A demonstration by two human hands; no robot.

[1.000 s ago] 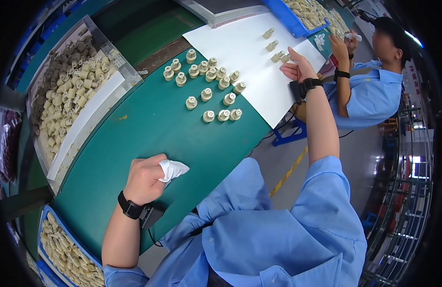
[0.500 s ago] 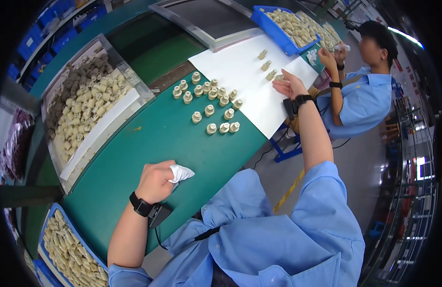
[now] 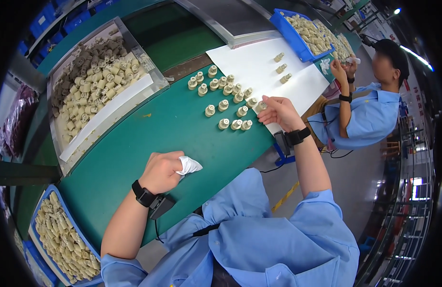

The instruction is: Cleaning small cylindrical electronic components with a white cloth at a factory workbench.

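My left hand is closed over the green table, with a crumpled white cloth sticking out from its fingers. At the edge of the white sheet, my right hand pinches a small cream cylindrical part, partly covered by the fingertips. Several like parts stand upright just left of that hand, among them a cream stepped part. Three more stand farther off on the sheet, one being a cream part.
A metal-framed tray at the left holds cream and grey-brown parts. Blue bins with cream parts stand at lower left and far right. A co-worker in a blue shirt sits at the right.
My right hand has come nearer and to the left, from the far part of the sheet, bringing one cream part along. The left hand keeps the cloth. The view has shifted slightly.
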